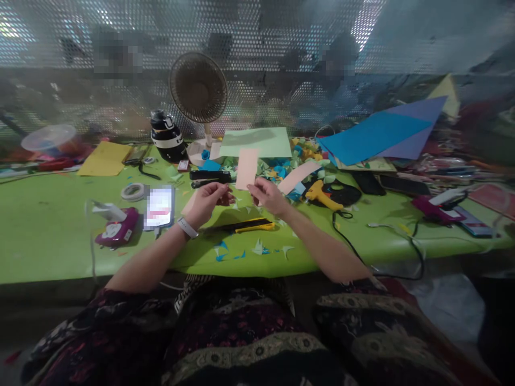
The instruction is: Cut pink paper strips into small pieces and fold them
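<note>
My right hand (269, 196) pinches the lower edge of a pale pink paper strip (247, 168) and holds it upright above the green table (52, 225). My left hand (207, 202) is curled close beside it, with its fingertips near the strip's bottom corner; whether they touch the paper I cannot tell. A yellow and black utility knife (251, 225) lies on the table just under both hands. Small blue and green paper scraps (257, 247) are scattered near the front edge.
A small fan (198, 88), a black bottle (166, 136) and a phone (159, 207) stand to the left and behind. A yellow glue gun (322, 195) with its cable, blue paper sheets (374, 136), a tape roll (132, 191) and a purple device (117, 228) surround the work spot.
</note>
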A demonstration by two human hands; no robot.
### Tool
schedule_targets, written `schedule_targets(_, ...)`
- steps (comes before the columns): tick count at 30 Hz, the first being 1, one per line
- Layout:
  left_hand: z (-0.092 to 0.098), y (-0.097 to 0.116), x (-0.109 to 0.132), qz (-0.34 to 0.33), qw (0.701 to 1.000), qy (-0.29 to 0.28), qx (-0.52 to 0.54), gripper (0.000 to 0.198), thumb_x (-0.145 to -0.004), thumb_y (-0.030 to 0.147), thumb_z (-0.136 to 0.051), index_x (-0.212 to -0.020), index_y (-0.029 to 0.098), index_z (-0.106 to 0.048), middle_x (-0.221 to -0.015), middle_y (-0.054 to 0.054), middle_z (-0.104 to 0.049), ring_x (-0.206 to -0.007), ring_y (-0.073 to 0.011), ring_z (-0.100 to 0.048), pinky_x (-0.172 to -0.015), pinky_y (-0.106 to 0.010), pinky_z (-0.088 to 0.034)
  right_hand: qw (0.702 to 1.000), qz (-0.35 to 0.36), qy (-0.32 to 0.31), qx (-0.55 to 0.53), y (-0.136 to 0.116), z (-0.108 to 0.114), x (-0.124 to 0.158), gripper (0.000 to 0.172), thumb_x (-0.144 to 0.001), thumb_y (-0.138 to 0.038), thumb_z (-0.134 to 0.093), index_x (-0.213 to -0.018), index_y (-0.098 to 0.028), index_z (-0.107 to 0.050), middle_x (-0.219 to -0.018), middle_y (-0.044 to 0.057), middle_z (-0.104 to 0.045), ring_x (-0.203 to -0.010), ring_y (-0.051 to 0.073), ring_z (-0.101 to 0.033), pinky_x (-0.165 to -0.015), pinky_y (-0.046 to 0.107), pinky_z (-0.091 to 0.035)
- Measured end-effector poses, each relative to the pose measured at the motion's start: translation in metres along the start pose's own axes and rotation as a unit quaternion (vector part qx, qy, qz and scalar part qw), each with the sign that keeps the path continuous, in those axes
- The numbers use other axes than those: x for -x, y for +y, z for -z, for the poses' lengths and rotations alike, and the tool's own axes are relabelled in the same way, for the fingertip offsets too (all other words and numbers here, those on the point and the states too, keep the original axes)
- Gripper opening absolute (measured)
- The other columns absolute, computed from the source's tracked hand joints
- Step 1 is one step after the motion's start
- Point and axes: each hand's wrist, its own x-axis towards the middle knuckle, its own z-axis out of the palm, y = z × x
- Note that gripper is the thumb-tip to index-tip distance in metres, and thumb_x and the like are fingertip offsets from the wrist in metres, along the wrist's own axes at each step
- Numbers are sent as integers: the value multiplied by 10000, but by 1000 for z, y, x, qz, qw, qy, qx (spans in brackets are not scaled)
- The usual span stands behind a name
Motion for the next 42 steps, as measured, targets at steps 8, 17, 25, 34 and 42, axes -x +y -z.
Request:
schedule_targets(8, 3, 1, -8, 74, 996, -20, 40, 535, -675, 590, -813, -913, 125, -699, -794, -55, -731, -673, -134, -684, -684, -272, -574, 991, -30, -127, 12, 3, -5, 3, 404, -891, -594, -572, -758, -223, -487, -564, -52, -525, -498, 113, -507, -508, 262, -414)
schedule_targets(17, 10, -5, -12, 42, 998, 6, 36, 441, -627, 468, -879, -879, 136, -736, -828, -53, -741, -683, -128, -655, -633, -246, -529, 929, 27, -222, 295, -1, 1, 6, 403, -721, -551, -782, -822, -194, -626, -839, 35, -654, -768, 192, -586, -654, 293, -412)
schedule_targets(25, 15, -4, -19, 42, 997, 37, 62, 406, -623, 474, -887, -766, 141, -702, -657, 1, -656, -549, -68, -563, -525, -190, -441, 870, 47, -307, 384, -4, -3, 14, 151, -752, -285, -721, -837, -198, -630, -902, 79, -651, -819, 241, -591, -683, 338, -437)
schedule_targets(34, 31, 5, -30, -10, 993, 87, 81, 414, -622, 477, -888, -803, 151, -709, -687, 8, -662, -531, -54, -541, -502, -187, -419, 908, 23, -221, 356, -15, 43, 3, 186, -682, -232, -649, -844, -222, -557, -853, 31, -633, -734, 201, -578, -633, 300, -444)
schedule_targets(42, 37, -1, -33, -22, 995, 85, 51, 450, -621, 509, -878, -832, 146, -716, -800, -40, -712, -637, -97, -620, -544, -205, -458, 910, 109, -16, 400, -11, 72, -3, 250, -732, -224, -603, -978, -206, -640, -964, 90, -652, -922, 272, -619, -818, 398, -499)
